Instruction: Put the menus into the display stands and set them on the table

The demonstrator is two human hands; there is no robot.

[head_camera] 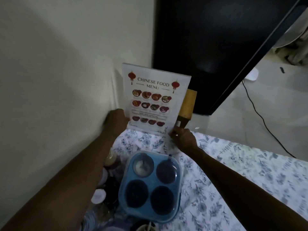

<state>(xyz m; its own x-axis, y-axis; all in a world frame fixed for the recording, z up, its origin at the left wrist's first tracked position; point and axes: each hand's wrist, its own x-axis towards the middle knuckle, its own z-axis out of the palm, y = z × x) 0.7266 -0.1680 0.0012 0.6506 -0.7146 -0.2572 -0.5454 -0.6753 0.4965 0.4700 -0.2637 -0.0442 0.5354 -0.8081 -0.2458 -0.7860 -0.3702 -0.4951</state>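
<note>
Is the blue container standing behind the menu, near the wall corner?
No. The blue container sits in front of the upright menu, nearer the camera, on the floral tablecloth.

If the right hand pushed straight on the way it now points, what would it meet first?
Probably the lower right edge of the menu stand, which the right hand already seems to touch; behind that stands a wooden block. Depth is uncertain.

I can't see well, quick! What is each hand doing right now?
Left hand: closed on the left edge of the Chinese food menu stand.
Right hand: pinching the stand's lower right corner.
</note>
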